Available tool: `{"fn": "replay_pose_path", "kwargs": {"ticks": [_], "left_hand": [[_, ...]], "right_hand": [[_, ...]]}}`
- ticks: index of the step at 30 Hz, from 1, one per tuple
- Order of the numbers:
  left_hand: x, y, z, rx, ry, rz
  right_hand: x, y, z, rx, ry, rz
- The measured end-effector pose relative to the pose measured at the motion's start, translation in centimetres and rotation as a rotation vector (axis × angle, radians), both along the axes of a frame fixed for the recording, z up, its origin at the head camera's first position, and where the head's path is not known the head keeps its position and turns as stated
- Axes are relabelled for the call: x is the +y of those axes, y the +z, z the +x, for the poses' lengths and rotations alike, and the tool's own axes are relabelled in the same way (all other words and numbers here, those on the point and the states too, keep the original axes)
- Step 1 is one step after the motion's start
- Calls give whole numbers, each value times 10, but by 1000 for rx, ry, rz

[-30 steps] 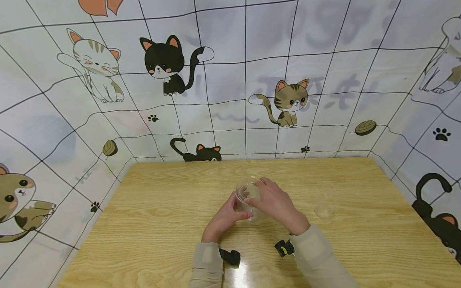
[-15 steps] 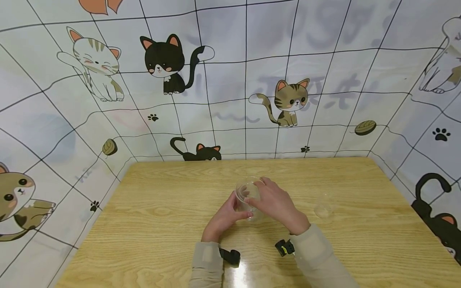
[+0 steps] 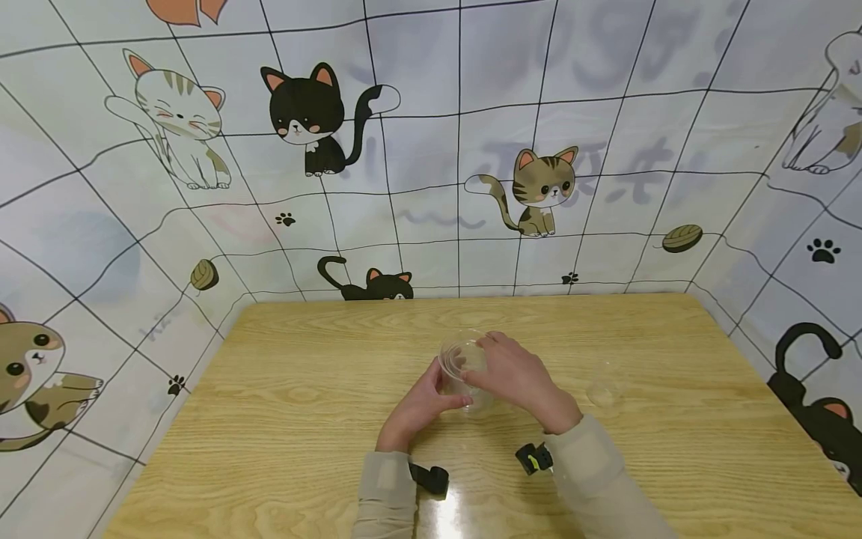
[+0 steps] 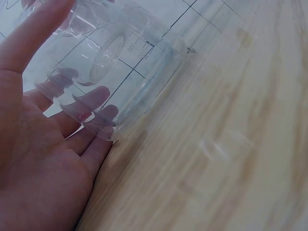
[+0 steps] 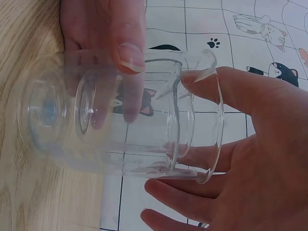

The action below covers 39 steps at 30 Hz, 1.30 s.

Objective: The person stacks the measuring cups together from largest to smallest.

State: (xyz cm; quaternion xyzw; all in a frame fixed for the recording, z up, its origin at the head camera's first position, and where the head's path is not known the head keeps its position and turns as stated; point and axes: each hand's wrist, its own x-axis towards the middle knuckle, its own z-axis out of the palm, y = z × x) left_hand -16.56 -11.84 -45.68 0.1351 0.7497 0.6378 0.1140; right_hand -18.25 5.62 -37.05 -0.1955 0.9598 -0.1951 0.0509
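A large clear beaker (image 5: 96, 149) with printed volume marks stands upright on the table. Inside it sits a smaller clear beaker (image 5: 149, 127), its base raised above the large one's bottom. My left hand (image 3: 420, 404) grips the large beaker's side, thumb in front and fingers behind, as the left wrist view also shows. From above, my right hand (image 3: 521, 374) reaches over the rim; its thumb and a finger go inside and pinch the smaller beaker near its top edge. The other right fingers stay outside, beside the large beaker's wall.
Another clear vessel (image 3: 602, 391), faint against the wood, stands to the right of my right hand. The light wooden table (image 3: 303, 389) meets a cat-printed cloth wall (image 3: 424, 187) at the back and sides.
My right hand and wrist have shifted very slightly to the right. The left hand and the large beaker look the same.
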Motion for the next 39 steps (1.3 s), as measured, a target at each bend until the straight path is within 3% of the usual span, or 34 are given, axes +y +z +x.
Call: {"fn": "replay_pose_path", "kwargs": {"ticks": [9, 20, 39], "left_hand": [[-1, -25, -10, 4, 28, -1], [0, -29, -10, 6, 48, -41], [-1, -28, -11, -3, 47, -44]], "right_hand": [[0, 4, 2, -6, -7, -11], [-1, -3, 0, 10, -20, -27], [2, -6, -6, -21, 40, 6]]}}
